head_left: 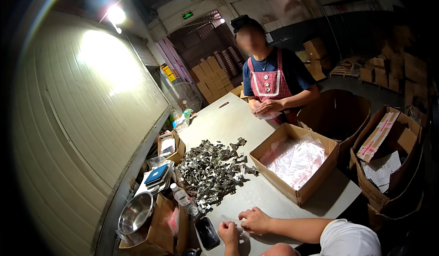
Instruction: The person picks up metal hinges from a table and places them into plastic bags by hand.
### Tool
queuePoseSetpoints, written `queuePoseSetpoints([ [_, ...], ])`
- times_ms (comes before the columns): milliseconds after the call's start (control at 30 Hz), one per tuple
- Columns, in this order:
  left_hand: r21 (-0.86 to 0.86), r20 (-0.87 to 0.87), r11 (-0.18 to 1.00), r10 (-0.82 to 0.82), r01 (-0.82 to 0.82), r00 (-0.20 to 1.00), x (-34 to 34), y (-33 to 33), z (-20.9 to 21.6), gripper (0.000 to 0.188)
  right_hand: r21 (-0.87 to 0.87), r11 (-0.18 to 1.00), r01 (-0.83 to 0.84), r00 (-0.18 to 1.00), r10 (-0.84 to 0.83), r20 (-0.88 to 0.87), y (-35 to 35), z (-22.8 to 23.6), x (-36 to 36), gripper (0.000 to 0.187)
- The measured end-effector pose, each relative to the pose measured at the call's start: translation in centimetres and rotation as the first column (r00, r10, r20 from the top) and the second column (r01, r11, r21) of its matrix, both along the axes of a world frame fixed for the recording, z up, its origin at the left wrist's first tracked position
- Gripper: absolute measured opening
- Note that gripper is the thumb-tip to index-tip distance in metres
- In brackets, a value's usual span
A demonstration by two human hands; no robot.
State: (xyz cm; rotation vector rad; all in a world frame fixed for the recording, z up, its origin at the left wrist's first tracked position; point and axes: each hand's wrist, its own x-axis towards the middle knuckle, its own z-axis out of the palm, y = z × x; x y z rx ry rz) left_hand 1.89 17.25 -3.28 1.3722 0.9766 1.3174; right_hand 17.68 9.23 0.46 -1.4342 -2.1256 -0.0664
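Over the near edge of the pale table, my left hand [227,232] is closed, its fingers curled in. My right hand [256,221] is beside it, fingers also bent and drawn together. Something faint and see-through may lie between them, too small to make out. A black shallow tray [207,233] sits just left of my left hand. Beyond my hands spreads a big heap of small dark metal parts, perhaps hinges or clips [212,169]. To the right of the heap stands an open cardboard box [302,196] full of clear plastic bags [299,162].
Across the table [219,123] a co-worker in a red checked apron [270,83] holds a clear bag. Along the left edge are a plastic bottle [181,195], a metal bowl [136,212], a blue-topped device [156,173] and small boxes. Large cartons [336,107] stand right.
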Motion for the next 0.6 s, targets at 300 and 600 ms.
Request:
queuePoseSetpoints([
  [300, -0.144, 0.207, 0.95, -0.246, 0.278, 0.947, -1.4, 0.3, 1.7, 0.023, 0.113, 0.939, -0.323, 0.805, 0.336, -0.49, 1.0, 0.9, 2.0, 0.027],
  [600, -0.287, 0.458, 0.274, -0.802, 0.918, 0.383, -0.8, 0.6, 0.4, 0.008, -0.215, 0.916, 0.339, 0.791, -0.402, -0.462, 12.2, -1.5, 5.2, 0.047],
])
